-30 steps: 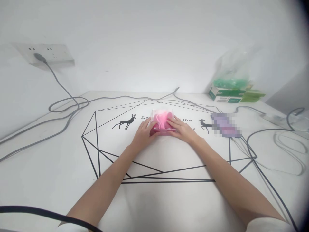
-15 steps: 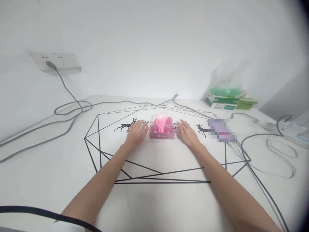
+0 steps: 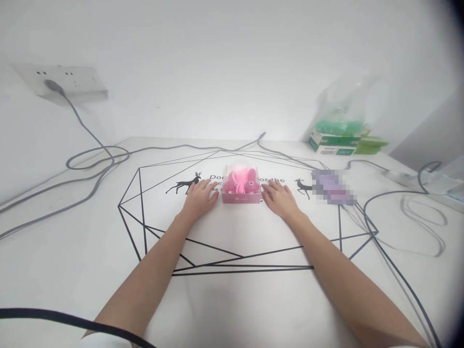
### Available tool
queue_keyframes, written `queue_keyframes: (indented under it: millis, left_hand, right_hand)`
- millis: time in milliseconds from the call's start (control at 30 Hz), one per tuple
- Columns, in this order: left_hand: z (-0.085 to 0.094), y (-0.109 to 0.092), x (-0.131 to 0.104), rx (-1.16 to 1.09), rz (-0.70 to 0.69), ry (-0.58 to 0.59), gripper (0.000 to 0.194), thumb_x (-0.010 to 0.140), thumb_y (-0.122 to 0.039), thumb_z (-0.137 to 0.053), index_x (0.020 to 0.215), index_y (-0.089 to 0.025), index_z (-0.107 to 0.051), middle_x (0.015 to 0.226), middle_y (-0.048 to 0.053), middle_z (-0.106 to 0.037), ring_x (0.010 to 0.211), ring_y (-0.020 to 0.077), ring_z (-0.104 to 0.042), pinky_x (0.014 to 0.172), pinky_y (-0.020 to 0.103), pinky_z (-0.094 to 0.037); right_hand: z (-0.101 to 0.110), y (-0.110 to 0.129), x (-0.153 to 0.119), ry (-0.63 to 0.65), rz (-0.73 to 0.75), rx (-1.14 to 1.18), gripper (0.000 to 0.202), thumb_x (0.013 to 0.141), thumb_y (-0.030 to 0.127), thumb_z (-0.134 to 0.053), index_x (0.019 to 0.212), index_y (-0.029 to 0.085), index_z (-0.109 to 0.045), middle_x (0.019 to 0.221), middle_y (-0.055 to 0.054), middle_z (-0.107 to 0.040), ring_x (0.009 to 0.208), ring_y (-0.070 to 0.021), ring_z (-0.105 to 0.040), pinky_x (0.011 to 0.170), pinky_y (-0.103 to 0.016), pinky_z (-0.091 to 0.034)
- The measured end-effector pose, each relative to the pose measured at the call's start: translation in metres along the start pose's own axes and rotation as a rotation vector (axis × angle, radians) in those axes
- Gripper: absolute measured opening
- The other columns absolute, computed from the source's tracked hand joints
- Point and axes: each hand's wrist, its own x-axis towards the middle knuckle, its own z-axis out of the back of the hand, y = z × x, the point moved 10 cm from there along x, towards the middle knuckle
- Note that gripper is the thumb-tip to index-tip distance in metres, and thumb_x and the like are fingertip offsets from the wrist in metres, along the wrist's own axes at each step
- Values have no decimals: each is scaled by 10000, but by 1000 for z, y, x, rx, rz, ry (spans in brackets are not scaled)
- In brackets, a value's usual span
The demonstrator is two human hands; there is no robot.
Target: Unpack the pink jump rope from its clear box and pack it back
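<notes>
A small pink box [image 3: 241, 197] with a clear cover stands on the white table, between my two hands. Inside it I see pink rounded items and a light pink strand-like piece; their exact kind is hard to make out. My left hand [image 3: 198, 197] rests palm down just left of the box, fingers stretched out and holding nothing. On the other side my right hand [image 3: 280, 198] lies flat in the same way, its fingertips close to the box's right side. Whether they touch it I cannot tell.
A blurred purple rectangular object [image 3: 332, 187] lies right of my right hand. Green and white boxes [image 3: 334, 140] under a clear plastic bag [image 3: 340, 108] stand at the back right. A grey cable [image 3: 166, 148] runs along the wall from a socket [image 3: 81, 84]; a black cable [image 3: 402, 280] crosses the right side.
The camera view has shifted slightly, so the scene sits a little higher. My hands stay flat on either side of the box, the right one slightly nearer to it.
</notes>
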Motion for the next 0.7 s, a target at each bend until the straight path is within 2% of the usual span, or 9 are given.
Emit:
queue_keyframes:
  millis: [467, 700]
  left_hand:
    - [0, -2, 0, -32, -14, -6, 367, 948, -358, -422, 1236, -251, -623, 1371, 88, -577, 1287, 272, -517, 1136, 519, -325]
    - [-2, -2, 0, -36, -1, 27, 377, 950, -363, -429, 1253, -247, -621, 1380, 88, -569, 1278, 275, -525, 1147, 524, -312]
  right_hand:
    - [-2, -2, 1, 7, 10, 25, 456, 1001, 406, -324, 1360, 235, -549, 1539, -86, -413, 1443, -325, -317, 1146, -552, -272]
    - [-1, -1, 0, 0, 12, 17, 474, 1004, 408, -315, 1371, 217, -546, 1539, -100, -412, 1437, -336, -327, 1148, -544, -279]
